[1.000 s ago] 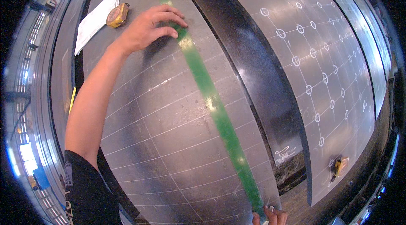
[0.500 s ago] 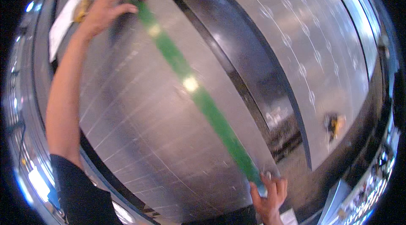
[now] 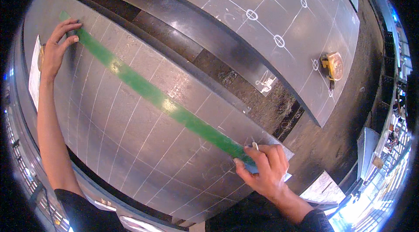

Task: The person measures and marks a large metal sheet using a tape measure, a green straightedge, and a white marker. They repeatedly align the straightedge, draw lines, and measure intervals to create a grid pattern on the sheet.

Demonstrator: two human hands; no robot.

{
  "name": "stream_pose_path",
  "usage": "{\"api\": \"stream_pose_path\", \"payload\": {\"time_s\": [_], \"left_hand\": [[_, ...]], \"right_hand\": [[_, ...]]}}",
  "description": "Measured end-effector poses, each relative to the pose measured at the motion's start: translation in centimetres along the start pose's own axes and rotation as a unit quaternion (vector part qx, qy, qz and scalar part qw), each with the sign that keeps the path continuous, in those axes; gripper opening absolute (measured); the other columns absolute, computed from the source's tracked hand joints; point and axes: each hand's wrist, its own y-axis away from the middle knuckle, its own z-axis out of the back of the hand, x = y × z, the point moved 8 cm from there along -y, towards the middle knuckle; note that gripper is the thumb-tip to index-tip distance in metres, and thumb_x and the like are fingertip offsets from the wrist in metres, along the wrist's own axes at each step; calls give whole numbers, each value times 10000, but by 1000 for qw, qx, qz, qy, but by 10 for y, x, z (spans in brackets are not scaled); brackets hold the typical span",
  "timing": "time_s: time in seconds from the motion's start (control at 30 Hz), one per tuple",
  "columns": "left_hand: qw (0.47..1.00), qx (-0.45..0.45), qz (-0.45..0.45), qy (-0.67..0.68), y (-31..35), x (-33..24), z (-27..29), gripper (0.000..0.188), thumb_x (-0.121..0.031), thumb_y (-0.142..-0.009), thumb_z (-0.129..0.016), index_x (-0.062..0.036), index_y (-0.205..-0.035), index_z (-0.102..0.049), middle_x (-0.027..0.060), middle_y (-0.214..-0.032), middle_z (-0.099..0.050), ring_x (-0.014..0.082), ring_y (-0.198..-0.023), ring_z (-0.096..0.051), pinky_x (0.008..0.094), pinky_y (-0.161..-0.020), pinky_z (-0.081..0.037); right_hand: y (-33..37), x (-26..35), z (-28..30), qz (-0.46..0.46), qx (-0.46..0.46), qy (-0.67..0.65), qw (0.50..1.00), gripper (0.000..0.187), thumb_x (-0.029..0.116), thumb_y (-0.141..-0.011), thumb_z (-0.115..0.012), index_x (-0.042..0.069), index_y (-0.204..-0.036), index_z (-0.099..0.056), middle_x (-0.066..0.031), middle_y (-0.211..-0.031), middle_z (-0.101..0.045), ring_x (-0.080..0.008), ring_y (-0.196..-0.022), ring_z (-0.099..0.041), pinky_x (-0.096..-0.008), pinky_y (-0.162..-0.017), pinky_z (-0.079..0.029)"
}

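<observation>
green straightedge [image 3: 161, 99] under both hands

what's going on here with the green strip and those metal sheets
A person has a long green straightedge laid diagonally across a grey metal sheet marked with a chalk grid. The left hand presses down its far end, and the right hand pins the near end while holding a small white piece of chalk against the edge. A yellow tape measure sits on the neighbouring sheet, which is marked with circles.
</observation>
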Motion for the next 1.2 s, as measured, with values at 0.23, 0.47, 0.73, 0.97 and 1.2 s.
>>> {"api": "stream_pose_path", "payload": {"time_s": [0.23,0.47,0.73,0.97,1.2], "left_hand": [[1000,6,6,2,1,-9,0,370,-218,-880,-719,-117,-1236,-730,55,-1422,-604,239,-1387,-494,388,-1196,-326],[1000,4,-6,16,0,-2,-1,363,-215,-885,-712,-116,-1234,-730,55,-1418,-604,239,-1384,-497,389,-1198,-327],[1000,1,-9,15,0,-1,-1,362,-174,-875,-711,-122,-1232,-732,51,-1415,-605,231,-1387,-494,387,-1203,-323],[1000,-1,1,17,1,-3,-1,356,-165,-879,-707,-123,-1231,-733,46,-1415,-606,223,-1391,-490,386,-1208,-314],[1000,2,-10,23,2,1,-1,355,-178,-885,-710,-107,-1232,-730,53,-1414,-606,226,-1384,-494,383,-1202,-315]], "right_hand": [[-2,-2,0,-10,-11,-8,1000,357,222,-743,-871,95,-1044,-725,-70,-916,-653,-243,-783,-622,-376,-669,-513],[-3,-1,1,-7,-13,-13,1000,355,188,-740,-870,89,-1049,-726,-66,-924,-656,-241,-772,-623,-376,-666,-512],[-3,2,0,8,-24,0,1000,350,166,-734,-869,71,-1041,-729,-62,-924,-662,-234,-772,-622,-368,-657,-495],[-3,4,-1,1,-16,-1,1000,349,168,-728,-873,72,-1032,-732,-65,-906,-656,-233,-769,-621,-368,-648,-492],[-4,5,-1,3,-24,-10,1000,365,161,-712,-884,66,-1030,-733,-74,-897,-658,-236,-772,-636,-363,-650,-510]]}}
